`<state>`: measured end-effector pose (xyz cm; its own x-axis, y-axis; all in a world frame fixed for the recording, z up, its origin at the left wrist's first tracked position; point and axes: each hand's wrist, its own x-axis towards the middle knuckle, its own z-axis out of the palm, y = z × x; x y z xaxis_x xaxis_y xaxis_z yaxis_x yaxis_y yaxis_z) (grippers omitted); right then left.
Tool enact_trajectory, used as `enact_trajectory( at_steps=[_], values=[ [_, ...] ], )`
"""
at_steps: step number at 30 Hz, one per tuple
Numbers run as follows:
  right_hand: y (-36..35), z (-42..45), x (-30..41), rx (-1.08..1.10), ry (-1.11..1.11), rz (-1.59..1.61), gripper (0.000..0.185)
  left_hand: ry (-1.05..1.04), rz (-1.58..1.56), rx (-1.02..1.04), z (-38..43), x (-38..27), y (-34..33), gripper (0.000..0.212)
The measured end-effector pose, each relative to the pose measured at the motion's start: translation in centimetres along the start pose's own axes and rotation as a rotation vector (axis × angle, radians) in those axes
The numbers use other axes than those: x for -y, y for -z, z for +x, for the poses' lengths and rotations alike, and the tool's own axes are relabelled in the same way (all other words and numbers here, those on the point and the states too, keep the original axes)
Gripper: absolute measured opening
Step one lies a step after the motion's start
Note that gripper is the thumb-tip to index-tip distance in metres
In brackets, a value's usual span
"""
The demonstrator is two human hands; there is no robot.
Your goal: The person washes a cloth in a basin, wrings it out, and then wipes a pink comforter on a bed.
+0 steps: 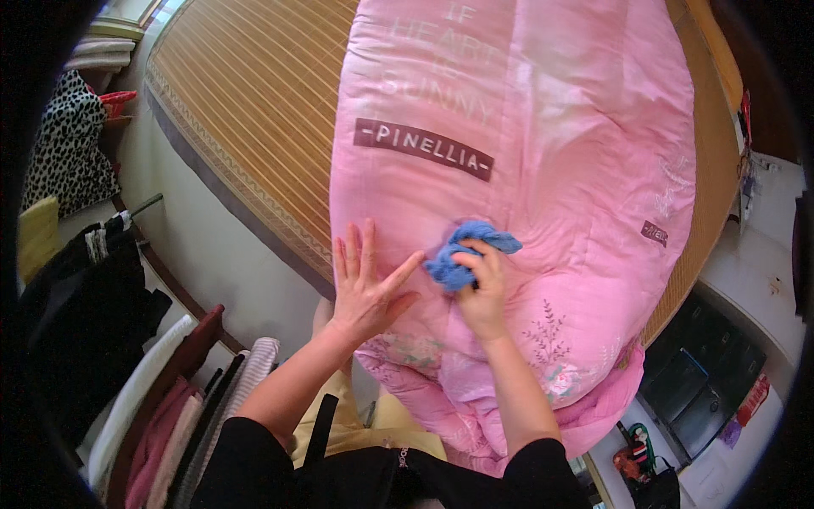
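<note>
Before me a thick pink quilt (572,191) lies over a bed, with printed lettering and flower sprigs on its surface. My left hand (372,286) rests flat on the quilt near its left edge, fingers spread and holding nothing. In my right hand (483,292) is a bunched blue cloth (458,267), pressed against the quilt just right of my left fingertips. The cloth and the right fingers look slightly blurred. Toward my body the quilt gathers into folds and hangs over the bed's near edge.
A woven bamboo-type sleeping mat (254,83) with a patterned border covers the bed. Hanging clothes (172,413) line a rack at the left, with a black-spotted garment (70,146) farther back. A dark cabinet (699,375) and a black bag (655,487) are at the right.
</note>
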<state>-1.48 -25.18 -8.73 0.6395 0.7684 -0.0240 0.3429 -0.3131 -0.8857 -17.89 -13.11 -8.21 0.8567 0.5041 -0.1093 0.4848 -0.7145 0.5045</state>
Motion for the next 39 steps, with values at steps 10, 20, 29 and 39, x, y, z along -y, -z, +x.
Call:
enact_trajectory(
  at_steps=[10, 20, 29, 39],
  values=[
    [-6.0, 34.0, -2.5, -0.291, 0.271, -0.523, 0.026, -0.004, -0.117, 0.166, 1.1, 2.7, -4.5, 0.055],
    [-9.0, 12.5, -2.6, 0.285, 0.295, -0.558, 0.033, 0.064, -0.217, 0.282, 0.1, 4.4, -4.6, 0.053],
    [-7.2, 19.3, -1.8, 0.009, 0.384, -0.544, 0.041, 0.029, -0.147, 0.277, -0.1, 4.6, -4.8, 0.055],
    [-7.2, 30.2, -0.1, -0.13, 0.217, -0.844, 0.028, -0.009, -0.083, 0.223, 0.7, 2.8, -6.3, 0.056]
  ],
)
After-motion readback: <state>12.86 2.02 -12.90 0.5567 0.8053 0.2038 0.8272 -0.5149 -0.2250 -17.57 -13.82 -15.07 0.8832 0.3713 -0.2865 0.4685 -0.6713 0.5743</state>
